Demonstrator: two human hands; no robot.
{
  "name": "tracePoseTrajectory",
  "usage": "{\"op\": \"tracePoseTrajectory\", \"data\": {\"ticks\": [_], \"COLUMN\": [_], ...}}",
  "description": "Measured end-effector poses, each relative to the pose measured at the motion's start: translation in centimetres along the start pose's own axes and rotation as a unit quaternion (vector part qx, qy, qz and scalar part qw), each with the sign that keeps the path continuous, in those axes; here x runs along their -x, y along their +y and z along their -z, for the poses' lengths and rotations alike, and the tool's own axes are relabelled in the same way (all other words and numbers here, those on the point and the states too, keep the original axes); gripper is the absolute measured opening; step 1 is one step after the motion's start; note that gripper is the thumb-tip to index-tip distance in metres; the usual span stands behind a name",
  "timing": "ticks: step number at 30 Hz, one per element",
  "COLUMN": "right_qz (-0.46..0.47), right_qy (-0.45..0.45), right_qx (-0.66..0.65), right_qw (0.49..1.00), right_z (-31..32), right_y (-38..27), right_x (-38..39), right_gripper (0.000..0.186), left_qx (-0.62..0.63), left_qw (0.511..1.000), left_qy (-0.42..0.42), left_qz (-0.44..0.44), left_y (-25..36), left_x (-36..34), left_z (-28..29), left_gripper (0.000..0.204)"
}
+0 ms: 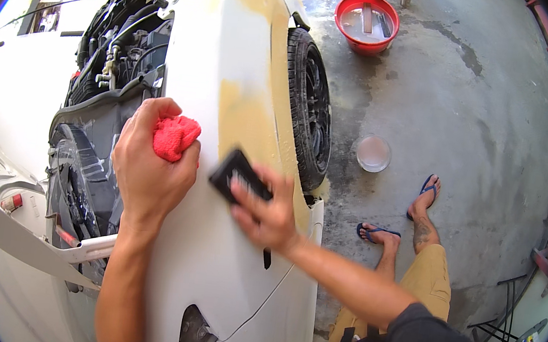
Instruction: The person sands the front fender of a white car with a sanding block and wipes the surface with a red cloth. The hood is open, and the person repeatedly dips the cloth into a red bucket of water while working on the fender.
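Observation:
My left hand (148,179) is closed around a bunched red cloth (175,138), above the inner edge of a white car fender (197,45). In my right hand (271,208) is a black sanding block (240,175), tilted over the fender's side. Both the block and my right fingers are slightly blurred, and the block's underside is hidden. Yellowish filler patches (244,109) spread along the fender, beside and beyond the block.
An exposed engine bay (116,63) lies left of the fender. To the right is the front wheel (310,100). On the concrete floor (445,117) stand a red basin (363,44) of cloudy water and a round tub (373,154). My sandalled feet are at right.

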State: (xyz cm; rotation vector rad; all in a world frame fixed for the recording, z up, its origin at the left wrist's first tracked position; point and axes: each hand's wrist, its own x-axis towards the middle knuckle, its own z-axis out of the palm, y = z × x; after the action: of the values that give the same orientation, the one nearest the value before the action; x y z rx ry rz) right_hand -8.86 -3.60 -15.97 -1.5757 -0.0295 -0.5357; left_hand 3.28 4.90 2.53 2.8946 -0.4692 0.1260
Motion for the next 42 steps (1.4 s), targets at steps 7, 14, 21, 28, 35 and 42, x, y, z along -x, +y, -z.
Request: {"op": "tracePoseTrajectory", "data": {"ticks": [7,14,21,28,35,42], "right_qz": [-0.022,-0.021,0.03,-0.041,-0.049,-0.047], "right_qy": [0.011,0.009,0.0,-0.024,0.033,0.029], "right_qx": [0.023,0.06,0.052,0.027,0.138,0.091], "right_qw": [0.999,0.998,0.998,0.999,0.989,0.994], "right_z": [-0.7,-1.2,-0.3,0.3,-2.0,-1.7], "right_y": [-0.1,2.9,1.8,-0.6,2.8,1.7], "right_x": [-1.5,-7.6,-3.7,-0.1,-9.5,-7.6], "right_gripper": [0.049,0.052,0.052,0.053,0.049,0.051], "left_qx": [-0.012,-0.001,0.004,0.03,0.037,0.029], "left_qw": [1.0,1.0,1.0,0.999,0.998,0.999], "left_qy": [0.007,0.006,0.008,0.037,0.022,0.022], "left_qz": [0.007,0.027,0.022,0.021,0.036,0.027], "left_y": [0.0,0.3,0.2,0.0,0.0,-0.1], "left_x": [0.0,0.1,0.0,-0.1,0.0,-0.1], "left_z": [0.1,0.2,0.0,0.0,0.0,-0.2], "left_gripper": [0.034,0.037,0.038,0.039,0.045,0.048]}}
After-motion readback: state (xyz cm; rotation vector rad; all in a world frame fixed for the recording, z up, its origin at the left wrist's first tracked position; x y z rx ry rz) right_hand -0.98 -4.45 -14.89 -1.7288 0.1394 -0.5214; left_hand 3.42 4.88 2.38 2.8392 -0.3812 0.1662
